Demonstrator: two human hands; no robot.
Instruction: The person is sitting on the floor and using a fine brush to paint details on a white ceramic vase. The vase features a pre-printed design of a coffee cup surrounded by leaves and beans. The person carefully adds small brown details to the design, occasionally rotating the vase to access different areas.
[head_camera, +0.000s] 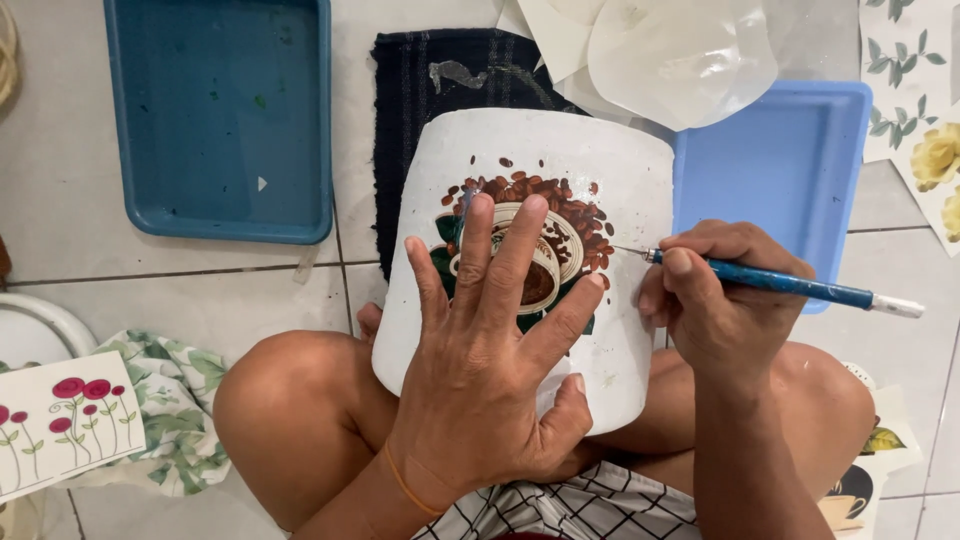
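The person sits cross-legged on a tiled floor (210, 300), and a white pot (620, 180) rests tilted across the lap, its side facing up. The left hand (490, 350) lies flat on that side with fingers spread wide, pressing on a picture of a coffee cup ringed with brown beans and green leaves (560, 235). The right hand (715, 295) is closed around a blue-handled brush (790, 285), pinched between thumb and fingers, its thin tip touching the pot just at the right edge of the picture. Beneath the pot's far end lies a dark checked cloth (420, 90). A dark blue tray (220, 110) sits on the floor to the upper left, a lighter blue tray (790, 150) just right of the pot. Pale translucent sheets (680, 50) overlap near the top. A card with red roses (65, 420) lies at lower left on a floral cloth (175, 400), and a sheet printed with leaves and yellow flowers (925, 110) sits at the far right.
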